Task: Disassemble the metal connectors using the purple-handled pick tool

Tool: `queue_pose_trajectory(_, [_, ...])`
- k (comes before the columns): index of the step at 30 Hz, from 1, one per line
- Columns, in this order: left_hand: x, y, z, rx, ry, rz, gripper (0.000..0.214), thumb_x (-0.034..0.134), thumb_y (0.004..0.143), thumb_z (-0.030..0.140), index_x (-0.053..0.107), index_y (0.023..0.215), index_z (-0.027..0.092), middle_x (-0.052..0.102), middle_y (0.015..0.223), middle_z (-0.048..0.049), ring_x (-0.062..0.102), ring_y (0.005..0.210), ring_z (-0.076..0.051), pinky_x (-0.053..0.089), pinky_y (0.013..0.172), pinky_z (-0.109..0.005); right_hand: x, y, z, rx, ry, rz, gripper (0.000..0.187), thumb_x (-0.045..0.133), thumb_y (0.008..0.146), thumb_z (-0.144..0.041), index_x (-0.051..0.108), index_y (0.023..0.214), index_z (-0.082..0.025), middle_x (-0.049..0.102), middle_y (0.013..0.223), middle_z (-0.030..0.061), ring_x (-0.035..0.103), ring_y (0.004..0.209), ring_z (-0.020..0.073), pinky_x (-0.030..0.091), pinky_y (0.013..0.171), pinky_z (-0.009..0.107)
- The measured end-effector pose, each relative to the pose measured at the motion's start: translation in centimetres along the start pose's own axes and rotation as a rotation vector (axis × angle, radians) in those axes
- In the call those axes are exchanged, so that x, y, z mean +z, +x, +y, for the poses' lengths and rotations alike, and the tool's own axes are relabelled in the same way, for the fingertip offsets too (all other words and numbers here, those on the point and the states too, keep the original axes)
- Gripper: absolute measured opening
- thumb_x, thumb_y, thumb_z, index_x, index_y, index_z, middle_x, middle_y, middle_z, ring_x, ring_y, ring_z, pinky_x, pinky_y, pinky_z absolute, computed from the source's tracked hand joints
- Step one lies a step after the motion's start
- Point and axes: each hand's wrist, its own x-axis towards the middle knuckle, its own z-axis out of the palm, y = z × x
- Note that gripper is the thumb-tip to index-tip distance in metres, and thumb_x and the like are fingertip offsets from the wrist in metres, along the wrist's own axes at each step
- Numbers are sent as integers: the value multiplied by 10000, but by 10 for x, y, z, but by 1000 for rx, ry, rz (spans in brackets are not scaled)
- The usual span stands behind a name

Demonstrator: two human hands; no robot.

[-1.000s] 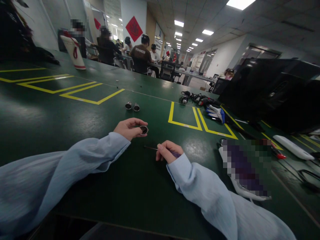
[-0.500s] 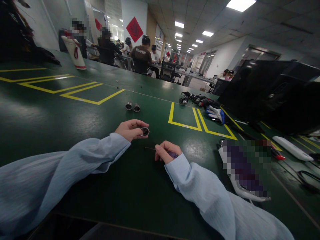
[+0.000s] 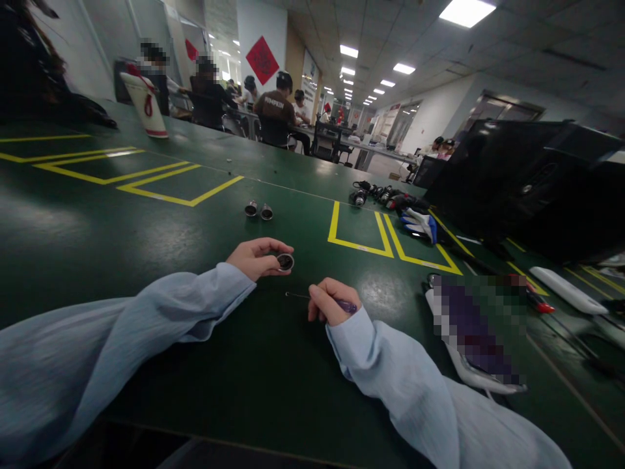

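Between the thumb and fingers of my left hand (image 3: 254,258) is a small round metal cup (image 3: 286,262), its dark open end turned toward me. My right hand (image 3: 331,301) is closed around a hook pick (image 3: 347,305) with a purple handle. The pick's thin shaft points left and ends in a small hook, just below the cup and apart from it. Two similar metal cups (image 3: 258,210) rest on the green table (image 3: 234,378) beyond my left hand. What lies inside the held cup is too small to make out.
Cabled metal parts (image 3: 374,193) and a white-and-blue glove (image 3: 418,225) lie at the back right, near a large black case (image 3: 527,182). Right of my arm is a white-edged device (image 3: 469,371), partly blurred. A tall paper cup (image 3: 146,107) stands far left. Several people sit beyond.
My right hand has drawn slightly right and toward me, and more of the pick's purple handle shows. My left hand has shifted slightly right and down with the metal cup.
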Motion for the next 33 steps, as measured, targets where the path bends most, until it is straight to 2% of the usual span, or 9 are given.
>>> queue_pose_trajectory(5, [0,-2,2,-35,6,-42,265,677,468,54,629,725,97,640,881,-64,642,781,-221,570,662,-325,-4,-3,3,-209,-38,96,312,461,813,-357,547,575,-175,561,530,0,474,458,88,396,476,225])
queue_pose_trajectory(12, [9,-9,1,-31,59,-53,245,674,484,63,630,721,100,648,877,-71,639,793,-224,565,671,-342,0,-4,4,-392,-224,72,238,459,812,-287,567,630,-178,542,577,2,497,535,102,403,540,237])
queue_pose_trajectory(19, [11,-16,3,26,166,-106,228,666,519,89,630,743,108,666,886,-76,650,764,-202,554,685,-312,1,-2,9,-449,-304,52,226,462,813,-296,556,643,-181,521,572,1,481,538,109,396,545,243])
queue_pose_trajectory(24, [13,-18,2,59,203,-67,166,628,561,105,607,726,94,657,896,-85,650,732,-194,563,651,-317,3,-1,10,-519,-318,48,217,467,813,-286,557,650,-172,548,586,16,495,538,113,397,536,245])
queue_pose_trajectory(33, [13,-15,-3,72,202,-87,143,579,592,116,588,733,94,646,931,-77,640,731,-165,569,617,-292,2,-3,5,-576,-398,42,205,456,819,-260,532,647,-178,558,586,12,518,555,116,427,558,243])
